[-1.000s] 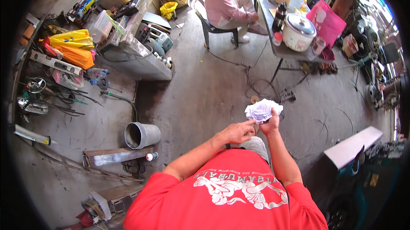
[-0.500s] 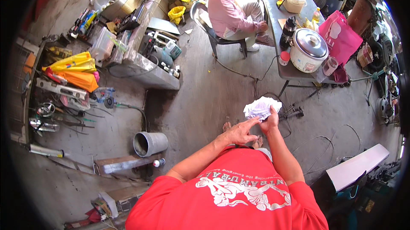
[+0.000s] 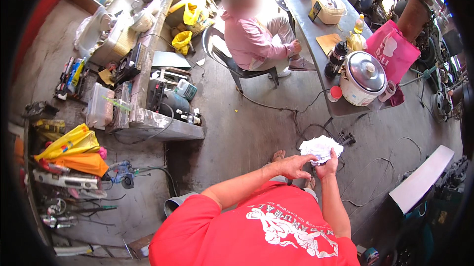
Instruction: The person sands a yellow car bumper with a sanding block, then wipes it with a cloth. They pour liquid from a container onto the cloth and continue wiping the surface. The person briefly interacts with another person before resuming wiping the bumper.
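Observation:
In front of me, at the end of my right arm, my right hand (image 3: 327,167) holds a white crumpled cloth (image 3: 321,148) with faint purplish shading. The fingers and thumb grip its near edge from below. My left hand (image 3: 296,166) is just to its left, index finger stretched toward the cloth's left edge and thumb held apart. Whether that fingertip touches the cloth is hard to tell. Nothing shows in the left hand. Beneath the hands, my bare feet (image 3: 279,155) stand on the grey floor.
A folding table (image 3: 301,11) ahead right bears a rice cooker (image 3: 364,78), a black flask (image 3: 336,58) and a pink bag (image 3: 393,51). A person (image 3: 254,39) sits on a dark chair beside it. Cables (image 3: 276,108) cross the floor. A cluttered concrete counter (image 3: 170,130) stands left.
My view has shifted, so the table and seated person appear further left. The cloth stays in my right hand. My left hand's fingers have lifted and spread a little beside it.

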Demonstrator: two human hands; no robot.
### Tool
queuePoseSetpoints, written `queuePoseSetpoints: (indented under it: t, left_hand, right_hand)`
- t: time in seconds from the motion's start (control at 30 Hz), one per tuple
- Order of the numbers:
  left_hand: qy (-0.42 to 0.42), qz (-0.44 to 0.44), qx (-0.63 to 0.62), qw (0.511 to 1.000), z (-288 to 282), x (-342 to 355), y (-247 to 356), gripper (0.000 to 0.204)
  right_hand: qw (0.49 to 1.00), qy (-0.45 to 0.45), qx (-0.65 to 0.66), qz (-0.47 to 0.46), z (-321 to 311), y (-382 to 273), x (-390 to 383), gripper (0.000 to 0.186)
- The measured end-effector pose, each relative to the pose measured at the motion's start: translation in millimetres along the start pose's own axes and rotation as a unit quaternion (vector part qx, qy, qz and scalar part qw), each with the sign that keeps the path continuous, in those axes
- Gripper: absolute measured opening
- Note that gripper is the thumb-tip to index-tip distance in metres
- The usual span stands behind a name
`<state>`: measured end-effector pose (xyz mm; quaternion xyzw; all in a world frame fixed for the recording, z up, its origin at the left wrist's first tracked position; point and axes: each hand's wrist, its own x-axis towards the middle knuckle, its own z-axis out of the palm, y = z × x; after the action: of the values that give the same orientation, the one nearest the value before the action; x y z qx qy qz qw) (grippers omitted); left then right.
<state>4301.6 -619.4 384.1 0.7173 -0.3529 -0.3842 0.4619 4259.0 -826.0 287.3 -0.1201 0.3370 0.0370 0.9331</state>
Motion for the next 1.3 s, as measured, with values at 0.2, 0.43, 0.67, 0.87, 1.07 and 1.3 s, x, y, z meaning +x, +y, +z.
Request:
queuePoseSetpoints:
  t: [0.2, 0.43, 0.67, 0.87, 1.07, 1.3]
  left_hand:
    - [-0.032, 0.026, 0.058, 0.997, -69.4, 1.1, -36.0, 0.059]
    - [-0.035, 0.028, 0.054, 0.998, -71.6, 5.6, -41.2, 0.042]
    - [-0.02, 0.001, 0.021, 1.0, -57.2, -24.5, -22.5, 0.04]
    - [-0.024, 0.04, 0.015, 0.999, -48.4, -51.7, -38.4, 0.032]
    - [-0.182, -0.112, 0.04, 0.976, -69.9, -52.1, -37.0, 0.075]
    - [-0.381, 0.02, 0.17, 0.909, -98.7, -37.8, -34.8, 0.073]
  right_hand:
    - [0.998, 0.018, 0.009, -0.057, 32.3, 32.3, 4.9, 0.057]
    - [0.994, 0.024, 0.022, -0.102, 29.1, 42.4, -9.2, 0.056]
    - [0.995, -0.018, 0.035, -0.094, 35.9, 53.5, -3.8, 0.055]
    - [0.991, -0.001, 0.086, -0.098, 18.6, 70.5, -7.6, 0.055]
    - [0.98, 0.029, 0.117, -0.157, -3.3, 105.2, -21.4, 0.049]
    - [0.964, 0.079, 0.158, -0.199, 18.8, 173.8, -29.3, 0.046]
